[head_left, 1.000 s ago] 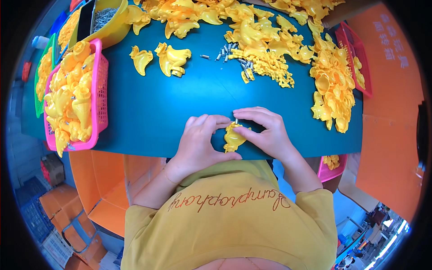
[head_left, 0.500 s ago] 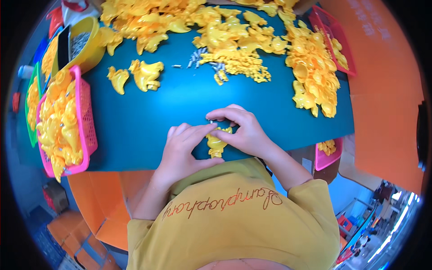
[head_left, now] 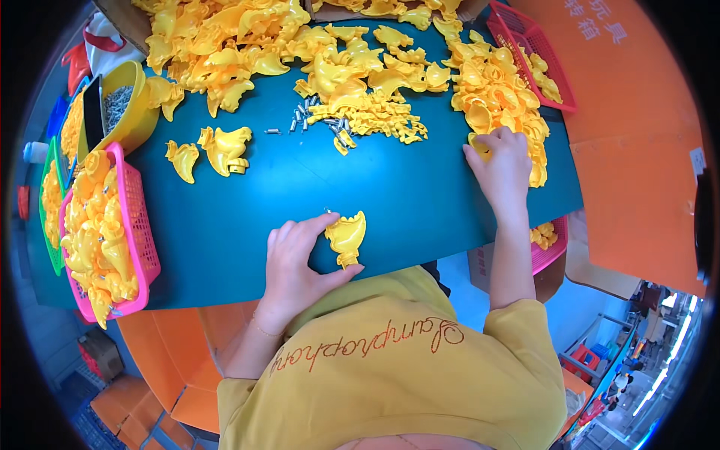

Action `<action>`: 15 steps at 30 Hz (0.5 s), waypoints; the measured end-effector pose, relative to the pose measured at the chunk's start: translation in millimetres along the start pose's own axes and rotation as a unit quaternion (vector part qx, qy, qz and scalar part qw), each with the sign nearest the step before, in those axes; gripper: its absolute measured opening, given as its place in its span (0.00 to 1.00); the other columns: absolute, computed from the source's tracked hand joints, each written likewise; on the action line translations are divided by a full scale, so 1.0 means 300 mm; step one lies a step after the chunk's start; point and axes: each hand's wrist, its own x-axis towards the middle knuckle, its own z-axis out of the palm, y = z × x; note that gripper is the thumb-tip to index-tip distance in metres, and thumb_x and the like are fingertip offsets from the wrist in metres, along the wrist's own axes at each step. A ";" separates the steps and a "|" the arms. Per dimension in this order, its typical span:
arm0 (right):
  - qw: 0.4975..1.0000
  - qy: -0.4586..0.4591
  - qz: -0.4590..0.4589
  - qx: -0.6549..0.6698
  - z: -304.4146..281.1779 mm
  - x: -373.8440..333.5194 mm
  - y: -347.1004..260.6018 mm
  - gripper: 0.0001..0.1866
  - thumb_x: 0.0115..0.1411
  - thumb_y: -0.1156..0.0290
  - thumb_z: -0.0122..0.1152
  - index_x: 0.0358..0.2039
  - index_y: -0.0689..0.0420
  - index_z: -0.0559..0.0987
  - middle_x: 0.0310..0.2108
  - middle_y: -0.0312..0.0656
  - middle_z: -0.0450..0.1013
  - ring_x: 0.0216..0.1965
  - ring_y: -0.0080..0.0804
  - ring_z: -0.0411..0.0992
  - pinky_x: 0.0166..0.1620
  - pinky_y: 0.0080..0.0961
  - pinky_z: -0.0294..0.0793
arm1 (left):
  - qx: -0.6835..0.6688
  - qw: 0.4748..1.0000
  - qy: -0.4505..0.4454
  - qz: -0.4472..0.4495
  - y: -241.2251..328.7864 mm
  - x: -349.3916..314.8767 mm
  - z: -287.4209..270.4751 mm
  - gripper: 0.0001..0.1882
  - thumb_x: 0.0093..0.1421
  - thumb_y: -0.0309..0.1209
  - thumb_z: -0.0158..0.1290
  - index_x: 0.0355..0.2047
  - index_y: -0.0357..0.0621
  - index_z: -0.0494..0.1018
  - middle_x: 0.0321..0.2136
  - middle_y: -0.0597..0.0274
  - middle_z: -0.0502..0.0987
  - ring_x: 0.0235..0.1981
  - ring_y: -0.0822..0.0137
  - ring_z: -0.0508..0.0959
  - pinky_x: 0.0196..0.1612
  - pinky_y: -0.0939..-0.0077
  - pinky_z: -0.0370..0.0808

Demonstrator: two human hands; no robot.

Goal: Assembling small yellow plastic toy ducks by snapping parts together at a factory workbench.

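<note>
Near the table's front edge, my left hand [head_left: 295,255] grips a yellow plastic toy shell piece [head_left: 348,235] between thumb and fingers, with a tiny metallic bit at its upper left end. Reaching out to the right, my right hand [head_left: 504,171] has its fingers closed on a curved yellow shell piece [head_left: 478,145], partly hidden by them. That piece lies at the edge of a heap of yellow shells [head_left: 499,94]. Farther up the middle are small yellow parts [head_left: 386,116] and short metal cylinders [head_left: 300,116]. Two separate yellow pieces [head_left: 223,150] rest left of centre.
A pink basket [head_left: 142,225] full of yellow pieces stands at the left edge, beside a yellow tub [head_left: 139,109] of small grey parts. A red basket [head_left: 559,75] sits at the far right, against an orange panel [head_left: 630,165]. Yellow shells [head_left: 217,52] cover the back of the table.
My right hand has left the piece near my body and moved right to the shell heap, closing on a shell. My left hand still holds its piece. The view has shifted slightly.
</note>
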 end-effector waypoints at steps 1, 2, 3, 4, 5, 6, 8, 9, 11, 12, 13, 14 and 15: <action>1.000 -0.023 0.010 -0.016 0.010 0.001 -0.008 0.10 0.60 0.63 0.71 0.36 0.56 0.88 0.41 0.39 0.80 0.51 0.42 0.73 0.51 0.39 0.75 | 0.001 1.000 0.003 -0.005 0.001 0.000 0.000 0.40 0.42 0.44 0.79 0.56 0.52 0.77 0.49 0.68 0.82 0.42 0.64 0.77 0.49 0.68 0.68; 1.000 -0.024 0.008 -0.014 0.010 -0.005 -0.011 0.10 0.60 0.63 0.71 0.36 0.56 0.88 0.41 0.39 0.80 0.51 0.42 0.73 0.51 0.39 0.75 | 0.002 1.000 0.007 -0.011 0.002 -0.001 0.001 0.40 0.42 0.44 0.79 0.56 0.52 0.76 0.49 0.67 0.82 0.43 0.63 0.77 0.49 0.68 0.68; 0.998 0.023 -0.036 0.034 0.008 -0.021 -0.019 0.10 0.61 0.65 0.71 0.37 0.57 0.87 0.41 0.40 0.80 0.50 0.42 0.74 0.52 0.38 0.75 | 0.004 1.000 0.009 -0.016 -0.002 -0.004 0.003 0.40 0.42 0.44 0.79 0.56 0.52 0.76 0.49 0.67 0.82 0.43 0.63 0.77 0.49 0.68 0.68; 0.991 0.070 -0.079 0.084 0.006 -0.040 -0.028 0.09 0.61 0.67 0.70 0.37 0.58 0.87 0.41 0.41 0.80 0.50 0.42 0.75 0.52 0.37 0.75 | 0.004 1.000 0.022 -0.007 -0.009 -0.005 0.008 0.42 0.41 0.44 0.79 0.57 0.51 0.76 0.48 0.68 0.82 0.39 0.65 0.75 0.47 0.69 0.68; 0.990 0.066 -0.084 0.088 0.004 -0.061 -0.042 0.09 0.61 0.67 0.70 0.37 0.58 0.87 0.41 0.41 0.80 0.50 0.42 0.75 0.52 0.37 0.75 | 0.003 0.999 0.035 0.001 -0.013 -0.005 0.011 0.43 0.39 0.43 0.80 0.58 0.50 0.76 0.47 0.68 0.81 0.35 0.66 0.73 0.45 0.70 0.69; 0.970 0.023 -0.085 0.228 -0.003 -0.094 -0.061 0.08 0.62 0.69 0.70 0.38 0.58 0.86 0.41 0.42 0.80 0.48 0.41 0.76 0.52 0.36 0.75 | 0.006 0.999 0.035 -0.005 -0.012 -0.001 0.011 0.43 0.39 0.43 0.80 0.58 0.50 0.76 0.47 0.68 0.81 0.35 0.66 0.73 0.45 0.70 0.69; 0.918 -0.072 -0.103 0.375 -0.026 -0.163 -0.135 0.07 0.62 0.75 0.69 0.40 0.60 0.85 0.41 0.44 0.81 0.44 0.40 0.79 0.50 0.32 0.77 | -0.001 0.999 0.035 0.000 -0.015 0.002 0.012 0.42 0.40 0.43 0.80 0.57 0.51 0.77 0.47 0.69 0.81 0.34 0.66 0.73 0.45 0.70 0.69; 0.924 -0.081 -0.133 0.348 -0.015 -0.197 -0.162 0.07 0.61 0.75 0.70 0.40 0.60 0.85 0.41 0.43 0.82 0.44 0.40 0.79 0.49 0.33 0.78 | 0.002 0.999 0.035 -0.006 -0.014 0.006 0.014 0.42 0.40 0.43 0.80 0.57 0.51 0.77 0.47 0.69 0.81 0.34 0.66 0.73 0.45 0.70 0.69; 0.918 -0.078 -0.203 0.331 0.029 -0.239 -0.191 0.09 0.59 0.78 0.71 0.42 0.60 0.86 0.42 0.42 0.84 0.46 0.41 0.79 0.49 0.33 0.79 | 0.003 0.999 0.034 0.001 -0.012 0.008 0.017 0.42 0.40 0.43 0.80 0.57 0.52 0.77 0.46 0.70 0.81 0.34 0.66 0.73 0.44 0.70 0.69; 0.916 -0.082 -0.208 0.334 0.042 -0.249 -0.190 0.09 0.59 0.78 0.71 0.42 0.60 0.86 0.42 0.42 0.84 0.46 0.41 0.79 0.49 0.33 0.79 | 0.006 0.999 0.037 -0.006 -0.008 0.007 0.015 0.42 0.40 0.43 0.80 0.57 0.52 0.77 0.46 0.70 0.81 0.34 0.66 0.73 0.44 0.70 0.69; 0.916 -0.073 -0.219 0.328 0.051 -0.257 -0.182 0.10 0.59 0.78 0.71 0.42 0.60 0.86 0.43 0.42 0.84 0.47 0.41 0.79 0.49 0.33 0.79 | 0.001 0.999 0.023 -0.023 -0.002 0.005 0.008 0.40 0.42 0.44 0.78 0.57 0.53 0.76 0.48 0.69 0.81 0.39 0.64 0.75 0.47 0.68 0.69; 0.916 -0.065 -0.230 0.322 0.057 -0.259 -0.172 0.11 0.58 0.79 0.71 0.43 0.60 0.86 0.44 0.42 0.84 0.48 0.41 0.79 0.49 0.33 0.79 | -0.003 0.999 0.010 -0.039 0.003 0.003 0.004 0.39 0.44 0.44 0.77 0.57 0.55 0.76 0.50 0.67 0.81 0.44 0.62 0.78 0.50 0.65 0.69; 0.915 -0.059 -0.245 0.316 0.059 -0.255 -0.160 0.12 0.58 0.81 0.70 0.43 0.60 0.86 0.44 0.42 0.84 0.47 0.41 0.80 0.50 0.33 0.79 | -0.002 0.999 0.012 -0.043 0.003 0.003 0.002 0.39 0.44 0.44 0.77 0.57 0.55 0.76 0.50 0.67 0.81 0.44 0.62 0.78 0.50 0.65 0.69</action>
